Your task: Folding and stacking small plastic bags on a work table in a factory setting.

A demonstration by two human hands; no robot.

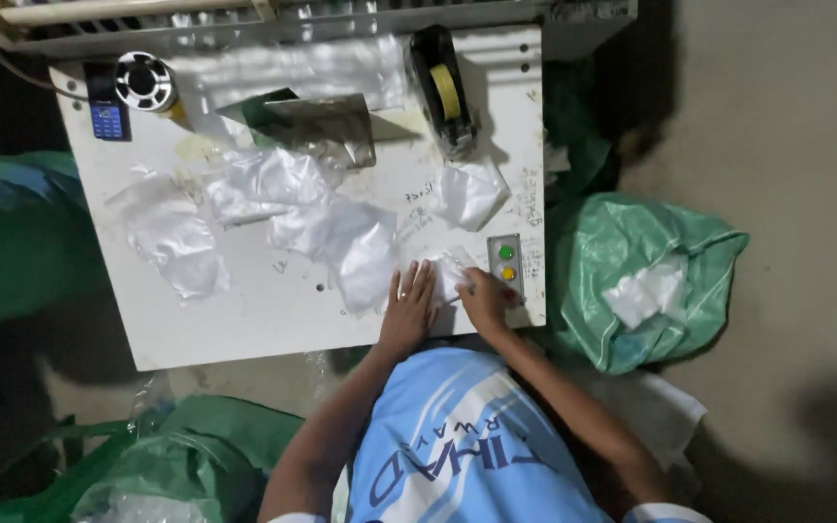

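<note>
My left hand (409, 308) lies flat, fingers together, on a small folded white packet in clear plastic (449, 274) near the front right of the white table (244, 320). My right hand (485, 296) pinches the packet's right edge, beside a small grey box with a green and a yellow button (506, 262). Several more clear plastic bags with white contents (341, 242) lie spread across the table's middle and left.
A black tape dispenser with yellow tape (448, 92) stands at the back right, a tape roll (144, 81) and a small blue phone (108, 118) at the back left. An open green sack with white packets (632, 281) sits right of the table; more green sacks (176, 465) lie left and below.
</note>
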